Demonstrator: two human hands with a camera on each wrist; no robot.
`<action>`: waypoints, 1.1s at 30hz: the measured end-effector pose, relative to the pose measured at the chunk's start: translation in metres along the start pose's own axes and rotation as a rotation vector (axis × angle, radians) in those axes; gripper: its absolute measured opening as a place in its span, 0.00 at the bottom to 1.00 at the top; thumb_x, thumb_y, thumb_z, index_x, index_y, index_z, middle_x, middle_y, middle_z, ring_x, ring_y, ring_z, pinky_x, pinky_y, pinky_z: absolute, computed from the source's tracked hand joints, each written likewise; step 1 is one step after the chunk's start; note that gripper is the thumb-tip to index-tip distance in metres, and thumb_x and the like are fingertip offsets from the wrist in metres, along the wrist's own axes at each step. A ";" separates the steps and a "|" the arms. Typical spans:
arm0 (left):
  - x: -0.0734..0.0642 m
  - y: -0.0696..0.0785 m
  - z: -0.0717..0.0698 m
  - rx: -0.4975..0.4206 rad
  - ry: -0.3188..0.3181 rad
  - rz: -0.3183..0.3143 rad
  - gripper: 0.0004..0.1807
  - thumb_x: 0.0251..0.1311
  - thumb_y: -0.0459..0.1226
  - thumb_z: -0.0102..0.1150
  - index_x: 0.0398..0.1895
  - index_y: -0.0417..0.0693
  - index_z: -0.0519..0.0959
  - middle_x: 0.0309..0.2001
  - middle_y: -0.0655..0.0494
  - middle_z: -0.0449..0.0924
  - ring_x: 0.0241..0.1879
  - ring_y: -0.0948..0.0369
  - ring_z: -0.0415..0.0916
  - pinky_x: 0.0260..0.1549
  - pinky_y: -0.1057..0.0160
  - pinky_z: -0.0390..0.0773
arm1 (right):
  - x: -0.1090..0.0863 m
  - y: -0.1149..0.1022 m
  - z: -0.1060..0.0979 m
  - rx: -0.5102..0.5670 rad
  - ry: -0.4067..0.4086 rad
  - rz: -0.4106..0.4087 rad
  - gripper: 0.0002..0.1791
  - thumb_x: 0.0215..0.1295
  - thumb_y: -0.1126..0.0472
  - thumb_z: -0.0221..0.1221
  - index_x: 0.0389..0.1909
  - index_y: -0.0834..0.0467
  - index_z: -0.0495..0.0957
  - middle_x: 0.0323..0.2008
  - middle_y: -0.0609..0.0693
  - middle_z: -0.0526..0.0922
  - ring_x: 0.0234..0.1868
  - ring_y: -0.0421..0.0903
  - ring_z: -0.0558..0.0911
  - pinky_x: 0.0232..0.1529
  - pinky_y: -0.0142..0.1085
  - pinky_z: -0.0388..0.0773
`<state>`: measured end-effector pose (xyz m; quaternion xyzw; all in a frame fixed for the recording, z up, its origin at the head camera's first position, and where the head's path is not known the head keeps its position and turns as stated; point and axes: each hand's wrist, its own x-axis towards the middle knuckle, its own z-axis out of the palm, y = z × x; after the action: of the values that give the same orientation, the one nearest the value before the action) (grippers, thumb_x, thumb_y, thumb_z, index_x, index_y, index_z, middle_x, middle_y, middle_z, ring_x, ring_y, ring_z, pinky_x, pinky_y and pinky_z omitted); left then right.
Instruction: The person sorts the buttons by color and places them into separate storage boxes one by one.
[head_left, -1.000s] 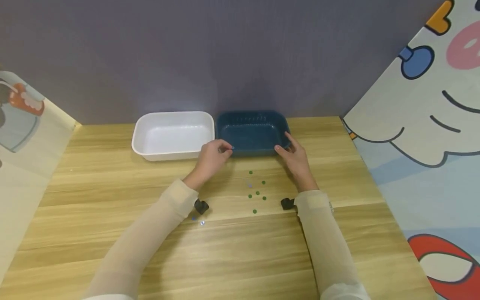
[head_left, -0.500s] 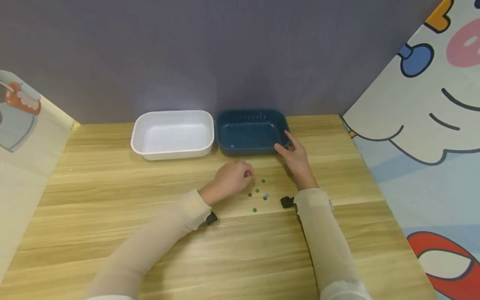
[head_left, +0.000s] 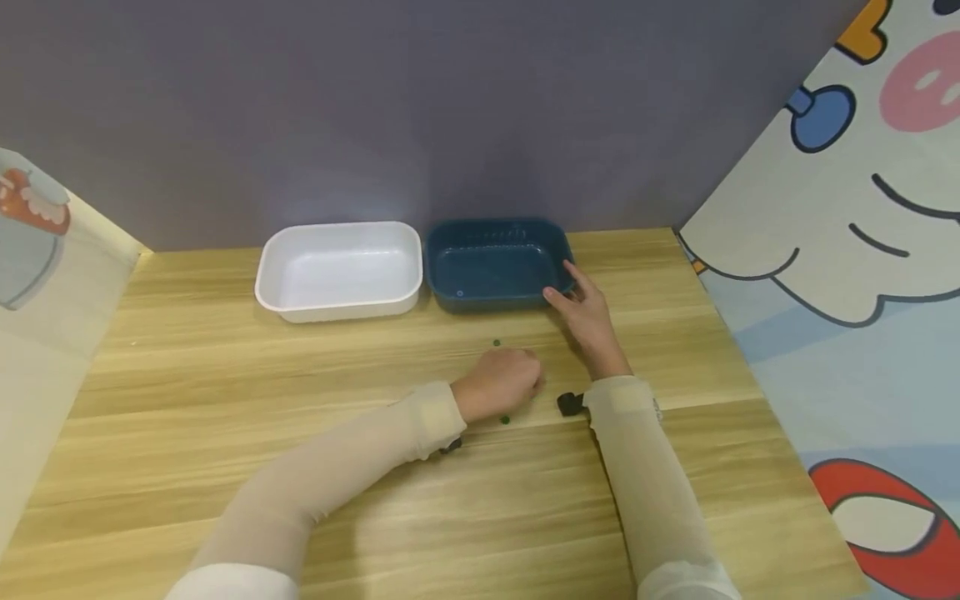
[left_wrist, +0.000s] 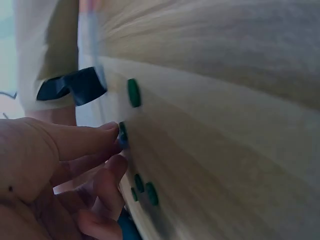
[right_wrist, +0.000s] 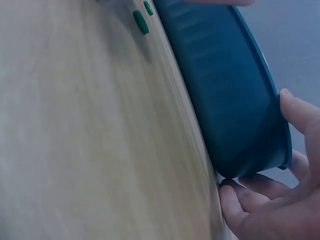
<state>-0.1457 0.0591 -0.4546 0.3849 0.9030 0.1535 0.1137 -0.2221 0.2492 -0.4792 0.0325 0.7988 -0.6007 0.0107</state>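
My left hand (head_left: 501, 383) is low over the table, fingers curled. In the left wrist view its thumb and index finger pinch at a small blue button (left_wrist: 121, 145), which overlaps a green button (left_wrist: 123, 131) there. Several more green buttons lie nearby, one (left_wrist: 134, 93) above the thumb and another (left_wrist: 152, 194) below. My right hand (head_left: 588, 321) grips the near right corner of a dark blue plastic tray (head_left: 491, 303), thumb at the rim and fingers around the corner. Inside that tray, near its left front, is one blue button (head_left: 460, 293).
A white plastic tray (head_left: 345, 313) stands left of the blue one, both close to the grey back wall (head_left: 450, 108). Green buttons lie on the wooden table (head_left: 225, 400), one (head_left: 497, 342) behind my left hand and one (head_left: 506, 420) in front.
The left hand let go of a blue button in the dark blue tray, then moved back toward me and right to the loose buttons. The right hand keeps its grip on the tray.
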 end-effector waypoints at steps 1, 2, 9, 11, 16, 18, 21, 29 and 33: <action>0.000 0.001 0.001 0.013 0.003 0.000 0.16 0.68 0.32 0.59 0.20 0.56 0.77 0.28 0.62 0.75 0.24 0.65 0.70 0.20 0.68 0.74 | 0.000 0.000 0.000 0.005 -0.002 0.002 0.43 0.66 0.50 0.67 0.79 0.44 0.58 0.80 0.51 0.47 0.76 0.60 0.56 0.72 0.49 0.60; 0.000 0.002 0.001 0.019 0.004 -0.001 0.17 0.68 0.32 0.58 0.19 0.56 0.76 0.27 0.62 0.75 0.23 0.65 0.70 0.20 0.67 0.74 | 0.000 -0.001 0.000 0.012 -0.005 0.006 0.42 0.67 0.51 0.67 0.79 0.45 0.58 0.80 0.51 0.47 0.76 0.60 0.56 0.72 0.49 0.60; 0.002 0.006 0.001 0.078 0.024 -0.003 0.17 0.72 0.35 0.57 0.20 0.52 0.79 0.27 0.57 0.80 0.22 0.64 0.71 0.17 0.66 0.75 | -0.011 -0.027 0.001 0.019 -0.038 0.019 0.42 0.69 0.58 0.65 0.79 0.53 0.56 0.80 0.56 0.46 0.75 0.64 0.55 0.72 0.50 0.59; 0.002 0.007 0.001 0.097 0.015 -0.003 0.15 0.71 0.34 0.57 0.23 0.51 0.82 0.28 0.56 0.81 0.21 0.64 0.71 0.17 0.67 0.75 | -0.015 -0.034 0.001 0.004 -0.041 0.018 0.41 0.70 0.59 0.64 0.79 0.55 0.55 0.80 0.58 0.46 0.75 0.64 0.55 0.72 0.51 0.59; 0.005 0.010 0.003 0.101 -0.036 -0.036 0.10 0.67 0.31 0.60 0.29 0.51 0.85 0.32 0.55 0.83 0.23 0.64 0.72 0.18 0.67 0.75 | -0.013 -0.026 0.001 -0.005 -0.044 0.025 0.42 0.70 0.58 0.64 0.79 0.52 0.55 0.80 0.57 0.45 0.76 0.64 0.54 0.73 0.51 0.58; 0.006 0.011 0.002 0.090 -0.058 -0.054 0.10 0.67 0.30 0.60 0.29 0.51 0.84 0.33 0.55 0.83 0.25 0.63 0.72 0.18 0.67 0.75 | -0.008 -0.017 0.000 0.000 -0.041 0.024 0.42 0.69 0.56 0.65 0.79 0.50 0.56 0.80 0.55 0.45 0.76 0.63 0.54 0.73 0.51 0.58; 0.006 0.011 0.002 0.066 -0.079 -0.066 0.12 0.66 0.29 0.59 0.26 0.51 0.82 0.33 0.55 0.83 0.25 0.63 0.72 0.18 0.66 0.75 | -0.003 -0.004 0.000 0.000 -0.028 0.019 0.42 0.68 0.52 0.66 0.79 0.45 0.57 0.80 0.52 0.45 0.76 0.61 0.55 0.73 0.49 0.59; 0.002 -0.003 -0.010 -0.207 -0.042 -0.137 0.19 0.66 0.29 0.55 0.16 0.52 0.71 0.19 0.60 0.70 0.16 0.66 0.61 0.14 0.70 0.64 | -0.001 0.001 0.002 0.013 -0.010 0.008 0.43 0.66 0.48 0.67 0.79 0.43 0.58 0.80 0.53 0.46 0.76 0.62 0.56 0.72 0.50 0.60; 0.001 -0.017 -0.020 -0.297 0.045 -0.185 0.11 0.65 0.33 0.60 0.24 0.53 0.78 0.23 0.64 0.76 0.21 0.66 0.69 0.22 0.68 0.70 | -0.001 0.000 0.001 0.022 -0.013 0.019 0.43 0.66 0.49 0.67 0.78 0.42 0.58 0.80 0.52 0.47 0.76 0.60 0.57 0.72 0.49 0.61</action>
<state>-0.1643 0.0447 -0.4421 0.2758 0.9041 0.2829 0.1627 -0.2212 0.2479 -0.4800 0.0362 0.7916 -0.6096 0.0212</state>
